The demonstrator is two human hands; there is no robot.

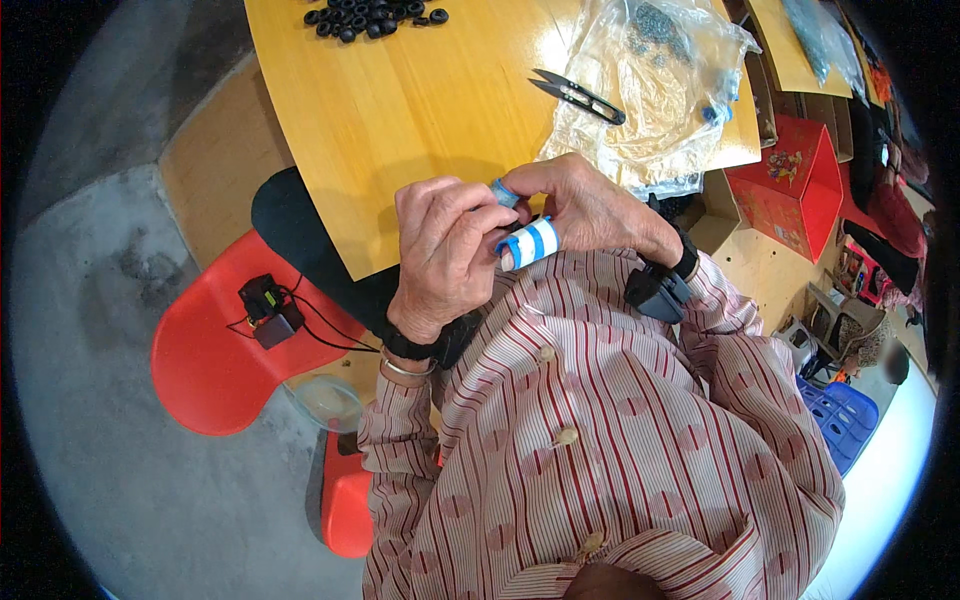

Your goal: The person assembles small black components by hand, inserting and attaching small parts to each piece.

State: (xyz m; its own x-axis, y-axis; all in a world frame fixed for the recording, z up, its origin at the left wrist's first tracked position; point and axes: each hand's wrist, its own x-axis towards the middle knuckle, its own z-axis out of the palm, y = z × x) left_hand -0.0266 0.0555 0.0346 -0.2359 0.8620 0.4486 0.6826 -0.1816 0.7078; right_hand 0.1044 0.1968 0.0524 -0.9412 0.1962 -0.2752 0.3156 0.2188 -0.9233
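My two hands meet just off the near edge of the yellow table, in front of my striped shirt. My left hand [445,240] comes from the left with its fingers bent and pressed together. Opposite it, my right hand [590,205] is closed in a pinch. A blue-and-white striped wrap [530,243] covers one right-hand digit, and a blue band [505,193] sits at another fingertip. Something small and dark shows between the fingertips, mostly hidden. Black-handled thread snips [580,97] lie beyond the right hand, blades pointing left.
Small black rings [375,18] lie piled at the table's far edge. A clear plastic bag [640,130] with tiny dark pieces covers the table's right side. Red chair [210,350] with a black device [268,310] stands left; a red box [790,185] sits right.
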